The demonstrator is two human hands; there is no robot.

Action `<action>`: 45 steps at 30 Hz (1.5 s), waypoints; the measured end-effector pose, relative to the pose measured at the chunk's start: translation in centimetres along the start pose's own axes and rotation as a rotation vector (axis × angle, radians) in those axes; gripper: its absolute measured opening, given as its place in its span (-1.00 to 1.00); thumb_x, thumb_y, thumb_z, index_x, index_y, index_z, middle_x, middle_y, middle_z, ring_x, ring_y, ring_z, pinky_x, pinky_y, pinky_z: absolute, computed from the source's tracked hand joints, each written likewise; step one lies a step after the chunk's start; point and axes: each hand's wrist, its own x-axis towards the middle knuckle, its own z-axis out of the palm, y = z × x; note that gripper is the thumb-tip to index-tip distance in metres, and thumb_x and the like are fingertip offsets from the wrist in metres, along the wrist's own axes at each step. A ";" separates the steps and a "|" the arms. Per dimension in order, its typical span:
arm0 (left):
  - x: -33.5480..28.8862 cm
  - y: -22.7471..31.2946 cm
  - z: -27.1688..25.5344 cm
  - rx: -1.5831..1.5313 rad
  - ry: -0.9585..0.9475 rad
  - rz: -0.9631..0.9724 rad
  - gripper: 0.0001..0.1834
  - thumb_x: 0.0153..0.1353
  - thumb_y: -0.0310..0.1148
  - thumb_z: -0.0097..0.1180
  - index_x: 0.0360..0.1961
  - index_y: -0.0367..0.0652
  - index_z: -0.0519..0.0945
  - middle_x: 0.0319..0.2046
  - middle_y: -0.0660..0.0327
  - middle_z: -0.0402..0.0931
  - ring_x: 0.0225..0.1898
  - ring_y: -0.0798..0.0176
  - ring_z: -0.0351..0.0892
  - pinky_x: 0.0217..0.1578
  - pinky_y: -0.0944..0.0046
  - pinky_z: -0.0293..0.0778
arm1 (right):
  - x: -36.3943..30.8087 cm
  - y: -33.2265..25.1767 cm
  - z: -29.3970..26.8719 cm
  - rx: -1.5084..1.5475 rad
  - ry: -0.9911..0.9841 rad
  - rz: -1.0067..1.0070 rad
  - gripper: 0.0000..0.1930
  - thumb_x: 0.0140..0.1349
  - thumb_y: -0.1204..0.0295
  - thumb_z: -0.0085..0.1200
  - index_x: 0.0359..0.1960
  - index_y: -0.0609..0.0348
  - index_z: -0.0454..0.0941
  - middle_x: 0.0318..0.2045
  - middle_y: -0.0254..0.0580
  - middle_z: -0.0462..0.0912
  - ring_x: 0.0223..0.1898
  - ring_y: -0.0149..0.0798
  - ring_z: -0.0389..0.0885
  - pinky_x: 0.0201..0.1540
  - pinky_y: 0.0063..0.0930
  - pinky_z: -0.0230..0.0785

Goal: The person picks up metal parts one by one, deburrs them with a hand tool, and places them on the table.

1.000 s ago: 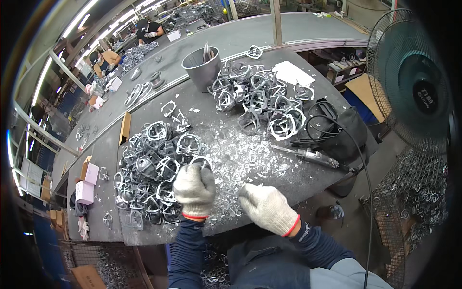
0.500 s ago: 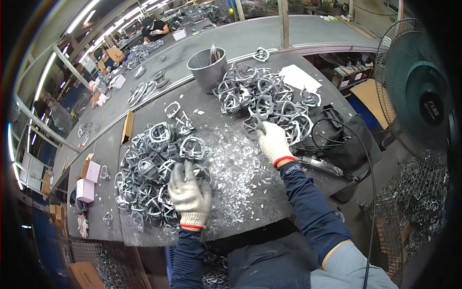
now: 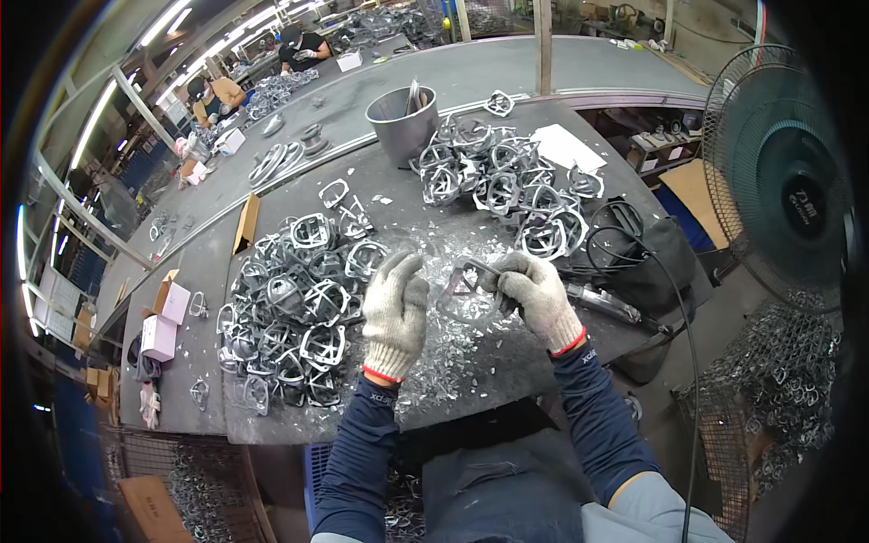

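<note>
My right hand (image 3: pixel 541 297), in a white glove with a red cuff, pinches a grey ring-shaped cast frame (image 3: pixel 463 318) over the middle of the worktable (image 3: pixel 412 237). Motion smears the frame's outline. To its left, my left hand (image 3: pixel 396 312) is gloved alike, with nothing in it and its fingers loosely bent and apart. Beside that hand lies a heap of similar grey frames (image 3: pixel 288 303). Another heap of frames (image 3: pixel 496 179) sits farther back, beyond my right hand. Pale metal flakes (image 3: pixel 444 376) are scattered beneath both hands.
A grey bucket (image 3: pixel 401 134) stands behind the far heap, near a white sheet (image 3: pixel 568 147). At right lie a slim corded tool (image 3: pixel 605 304) and its black cable (image 3: pixel 685 312). A large fan (image 3: pixel 778 181) stands beyond the table's right edge. Two co-workers sit far left.
My right hand has drawn a frame from the far heap toward me. My left hand has lifted off the left heap and moved right, holding nothing.
</note>
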 end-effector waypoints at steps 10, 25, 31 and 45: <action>0.6 3.1 -0.3 -1.084 -0.399 -0.683 -0.46 0.58 -0.11 0.22 0.32 -0.38 0.60 0.11 0.04 0.72 0.07 0.23 0.76 0.11 0.22 0.71 | -0.7 -1.1 2.3 -0.128 -0.086 -0.109 -0.80 0.45 0.53 0.20 0.00 0.40 0.73 -0.19 -0.27 0.78 -0.21 -0.47 0.69 -0.13 -0.52 0.59; -3.4 7.6 0.0 -0.603 0.132 -0.587 -0.61 0.62 -0.34 0.08 0.28 -0.45 0.54 0.00 -0.05 0.76 -0.09 0.25 0.78 -0.06 0.23 0.71 | -7.5 -1.4 5.0 -0.777 0.287 -0.419 -0.84 0.35 0.46 0.38 -0.07 0.11 0.81 -0.26 -0.05 0.81 -0.22 0.07 0.81 -0.14 -0.15 0.66; -4.4 7.9 -0.3 -0.558 0.119 -0.478 -0.63 0.62 -0.35 0.07 0.26 -0.42 0.56 -0.05 -0.04 0.77 -0.02 0.18 0.81 0.01 0.21 0.71 | -8.6 -2.8 5.7 -0.789 0.251 -0.408 -0.84 0.35 0.49 0.35 -0.08 0.18 0.80 -0.23 -0.01 0.82 -0.20 0.07 0.83 -0.12 -0.18 0.67; -5.3 7.6 -0.9 -0.501 0.163 -0.447 -0.68 0.59 -0.44 0.05 0.26 -0.35 0.59 -0.09 0.08 0.74 -0.15 0.32 0.72 -0.11 0.29 0.67 | -9.3 -4.0 5.8 -0.837 0.200 -0.424 -0.85 0.33 0.48 0.33 -0.10 0.17 0.80 -0.33 0.01 0.79 -0.28 0.09 0.82 -0.19 -0.15 0.65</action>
